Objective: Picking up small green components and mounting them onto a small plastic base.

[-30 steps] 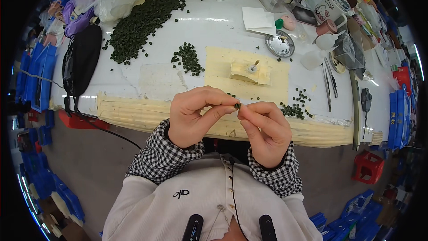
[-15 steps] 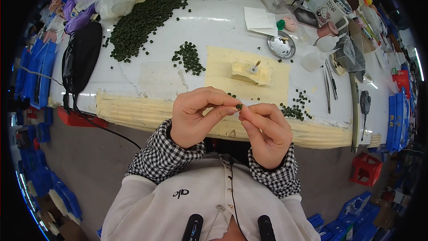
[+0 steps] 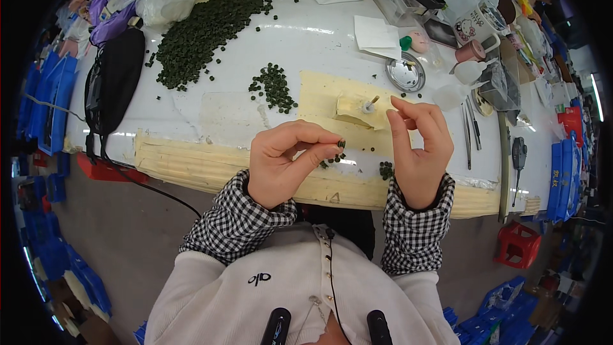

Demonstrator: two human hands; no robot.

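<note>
Fingertip point(image 3: 329, 149) to fingertip, clamping green piece point(image 3: 341, 144), ideally gently, in left hand point(image 3: 280, 165), and holding right hand point(image 3: 422, 150) with tips apart beside yellow block point(image 3: 351, 110).

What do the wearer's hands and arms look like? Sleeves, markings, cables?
Left hand and right hand: both bare. Wrists: loose, wrinkled cuffs in black-and-white check. Above them, plain off-white sleeves. No markings or cables visible along either arm.

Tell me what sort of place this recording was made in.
Probably a small-parts workshop: a heap of dark green pieces lies on a white worktable, with blue bins on both sides.
</note>
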